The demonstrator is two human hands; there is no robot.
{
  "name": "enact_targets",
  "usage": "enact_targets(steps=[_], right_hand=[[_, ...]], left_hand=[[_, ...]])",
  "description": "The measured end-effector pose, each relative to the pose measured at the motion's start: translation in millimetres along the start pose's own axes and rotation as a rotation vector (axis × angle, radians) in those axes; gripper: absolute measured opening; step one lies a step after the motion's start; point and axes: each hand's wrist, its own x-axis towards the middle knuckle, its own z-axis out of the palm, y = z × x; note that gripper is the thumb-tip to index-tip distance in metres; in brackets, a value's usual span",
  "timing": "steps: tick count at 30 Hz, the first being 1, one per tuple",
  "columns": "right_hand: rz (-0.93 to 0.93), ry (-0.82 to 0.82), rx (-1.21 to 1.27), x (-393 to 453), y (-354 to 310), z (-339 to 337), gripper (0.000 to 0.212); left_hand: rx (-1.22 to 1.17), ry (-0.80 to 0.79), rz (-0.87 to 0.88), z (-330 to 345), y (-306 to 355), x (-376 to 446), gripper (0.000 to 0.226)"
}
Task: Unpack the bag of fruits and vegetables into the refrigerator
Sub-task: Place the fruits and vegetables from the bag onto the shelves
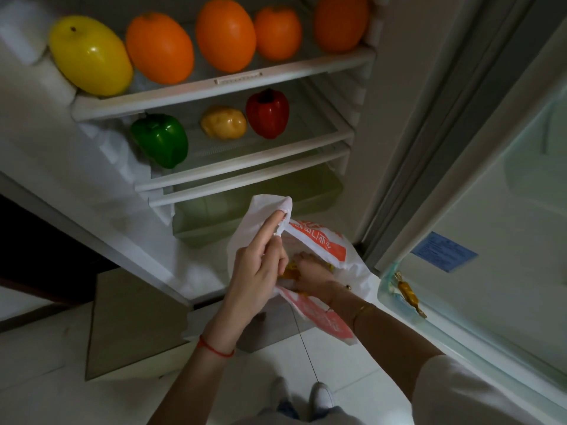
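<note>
Presently the left hand (260,265) holds the bag (310,240) open; the right hand (313,271) reaches inside, apparently closing on something yellow; lift-out to a shelf (245,161) follows.

Bare forearms, both of them. A thin red string bracelet (214,348) circles the left wrist; a slim gold bangle (362,311) sits on the right, with a small dark bead just above it. A white short sleeve (454,391) covers the right upper arm. White shoes (320,394) below.
</note>
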Motion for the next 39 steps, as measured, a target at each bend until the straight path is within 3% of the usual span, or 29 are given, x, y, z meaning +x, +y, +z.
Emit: enact_targets(steps=[2, 4, 12, 18, 21, 23, 30, 35, 39], right_hand=[[0.077, 0.049, 0.03, -8.8, -4.5, -5.9, 0.033], [0.035, 0.123, 0.023, -26.3, -13.3, -19.1, 0.03], [0.019, 0.17, 0.411, -106.4, -19.0, -73.8, 0.047], [0.115, 0.363, 0.547, -162.1, 13.5, -109.7, 0.027], [0.221, 0.495, 0.499, -183.3, 40.0, -126.2, 0.023], [0.312, 0.531, 0.328, -193.2, 63.3, -132.2, 0.03], [0.498, 0.335, 0.001, -198.6, 125.9, -119.2, 0.034], [0.551, 0.212, -0.025, -188.2, 142.7, -101.0, 0.031], [0.572, 0.223, 0.005, -182.1, 151.6, -92.8, 0.034]], left_hand=[[-0.006, -0.001, -0.011, 0.7, 2.0, -1.1, 0.054], [-0.017, -0.004, -0.01, 1.2, 2.4, -1.9, 0.055], [-0.059, -0.044, -0.013, 10.8, 6.9, -5.1, 0.064], [-0.054, -0.046, -0.006, 25.6, 13.5, -5.8, 0.058], [-0.046, -0.048, 0.005, 32.2, 20.0, -7.9, 0.051], [-0.036, -0.049, 0.008, 35.8, 23.7, -9.2, 0.049], [-0.022, -0.04, -0.006, 40.5, 24.4, -13.6, 0.046], [-0.012, -0.041, -0.005, 37.5, 23.5, -16.3, 0.045], [-0.019, -0.035, -0.002, 34.6, 22.0, -19.3, 0.047]])
